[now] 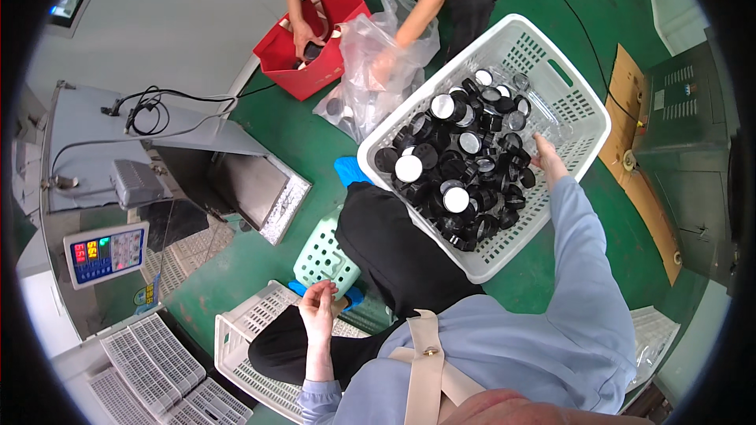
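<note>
A large white plastic basket (583, 122) stands in front of me, tilted in view. Inside lies a heap of black round caps (453, 165), some with white discs showing. Over the basket's right side reaches my right hand (549, 159), its fingers apart at the edge of the heap, with nothing visible in them. My left hand (317, 311) is raised above my lap, fingers curled and tips pinched together. Whatever they hold, if anything, is too small to make out. Just beyond it is a mint-green perforated plastic basket or stool (319, 248).
Across from me a co-worker's hands (305, 38) work at a red box (303, 79) and a clear plastic bag (366, 51). A machine with a display panel (106, 254) and open metal chute (264, 197) stands left. White crates (236, 330) lie lower left; cardboard (626, 142) leans right.
</note>
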The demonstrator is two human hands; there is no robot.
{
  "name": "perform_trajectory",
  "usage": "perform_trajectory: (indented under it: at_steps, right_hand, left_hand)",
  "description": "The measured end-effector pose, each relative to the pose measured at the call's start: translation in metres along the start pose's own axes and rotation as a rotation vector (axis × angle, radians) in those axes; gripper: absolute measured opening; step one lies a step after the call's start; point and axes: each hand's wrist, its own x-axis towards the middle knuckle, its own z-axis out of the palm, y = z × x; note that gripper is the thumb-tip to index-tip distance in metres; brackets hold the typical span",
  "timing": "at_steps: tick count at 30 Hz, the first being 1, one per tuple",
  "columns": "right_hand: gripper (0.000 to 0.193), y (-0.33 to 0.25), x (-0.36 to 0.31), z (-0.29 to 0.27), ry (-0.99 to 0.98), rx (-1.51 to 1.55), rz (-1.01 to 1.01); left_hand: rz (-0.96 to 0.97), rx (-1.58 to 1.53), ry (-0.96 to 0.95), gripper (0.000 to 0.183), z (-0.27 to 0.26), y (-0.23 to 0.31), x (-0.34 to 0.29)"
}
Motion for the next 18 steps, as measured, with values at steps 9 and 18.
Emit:
perform_trajectory:
  at_steps: [9,18]
  right_hand:
    - [0.076,-0.098,-0.241,-0.031,0.173,-0.387,-0.922]
    - [0.077,-0.119,-0.553,0.099,-0.454,-0.351,-1.908]
  left_hand:
    - [0.557,0.293,0.071,0.02,0.035,0.064,0.018]
    - [1.365,0.581,0.275,0.091,0.073,0.159,0.02]
